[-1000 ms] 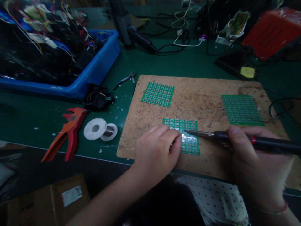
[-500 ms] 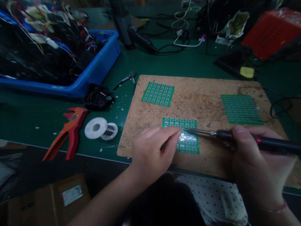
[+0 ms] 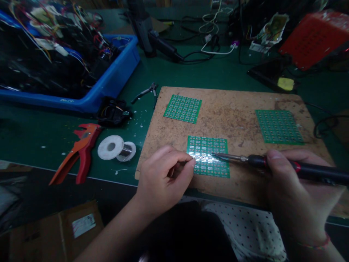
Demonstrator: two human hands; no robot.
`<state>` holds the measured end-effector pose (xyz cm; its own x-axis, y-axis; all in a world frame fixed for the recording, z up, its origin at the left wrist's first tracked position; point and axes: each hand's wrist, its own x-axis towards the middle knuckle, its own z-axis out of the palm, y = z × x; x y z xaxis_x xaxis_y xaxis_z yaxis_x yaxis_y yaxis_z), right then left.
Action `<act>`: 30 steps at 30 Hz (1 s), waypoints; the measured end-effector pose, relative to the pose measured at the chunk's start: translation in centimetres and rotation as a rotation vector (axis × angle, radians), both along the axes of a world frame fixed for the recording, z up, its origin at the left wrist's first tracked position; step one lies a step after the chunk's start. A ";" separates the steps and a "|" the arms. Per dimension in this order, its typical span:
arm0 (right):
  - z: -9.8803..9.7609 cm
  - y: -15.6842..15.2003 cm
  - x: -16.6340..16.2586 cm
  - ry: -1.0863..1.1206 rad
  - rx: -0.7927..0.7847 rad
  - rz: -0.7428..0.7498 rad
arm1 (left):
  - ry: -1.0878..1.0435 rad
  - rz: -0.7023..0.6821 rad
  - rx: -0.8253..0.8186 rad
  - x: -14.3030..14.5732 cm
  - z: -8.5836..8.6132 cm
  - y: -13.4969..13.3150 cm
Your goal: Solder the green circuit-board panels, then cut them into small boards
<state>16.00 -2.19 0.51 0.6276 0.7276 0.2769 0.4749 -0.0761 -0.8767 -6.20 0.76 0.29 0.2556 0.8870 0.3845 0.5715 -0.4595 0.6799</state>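
Observation:
A green circuit board panel [image 3: 211, 160] lies at the near edge of a brown work board [image 3: 231, 120]. My right hand [image 3: 293, 189] is closed round the black handle of a soldering iron [image 3: 272, 163], whose metal tip rests on the panel near its middle. My left hand [image 3: 163, 178] sits at the panel's left edge, thumb and forefinger pinched together on something thin that I cannot make out. Two more green panels lie on the board, one at the far left [image 3: 182, 108] and one at the right [image 3: 278, 126].
A solder spool [image 3: 116, 148], an orange-red hand tool [image 3: 77, 153], small pliers [image 3: 145, 92] and a black part [image 3: 112, 112] lie on the green bench left of the board. A blue bin [image 3: 109, 82] of wires stands far left. A red box [image 3: 313, 36] and cables are behind.
My left hand has slid left and back off the panel to its left edge. The soldering iron's tip has shifted slightly on the panel; the right hand has stayed almost in place.

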 end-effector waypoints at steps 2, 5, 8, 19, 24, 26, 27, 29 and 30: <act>0.0 -0.1 0.1 -0.005 -0.014 0.017 | -0.009 -0.003 0.009 0.3 -0.2 -0.3; 0.0 -0.1 0.1 -0.022 -0.022 0.040 | 0.004 -0.016 0.034 0.9 -0.5 -0.6; 0.0 -0.2 0.1 -0.046 -0.038 0.052 | 0.016 0.003 0.062 1.2 -0.7 -0.5; 0.0 0.0 0.0 -0.086 -0.046 0.077 | 0.036 0.001 0.069 1.3 -0.8 -0.3; 0.0 0.0 0.1 -0.105 -0.032 0.085 | 0.051 0.010 0.046 1.4 -0.9 -0.3; 0.0 0.0 0.1 -0.104 -0.035 0.088 | 0.058 0.007 0.049 1.4 -0.9 -0.2; 0.0 0.0 0.1 -0.102 -0.037 0.087 | 0.062 0.005 0.052 1.4 -0.9 -0.2; 0.0 0.1 0.1 -0.101 -0.043 0.085 | 0.072 0.001 0.058 1.4 -0.9 -0.2; -0.1 0.1 0.1 -0.103 -0.044 0.084 | 0.075 0.001 0.060 1.4 -1.0 -0.2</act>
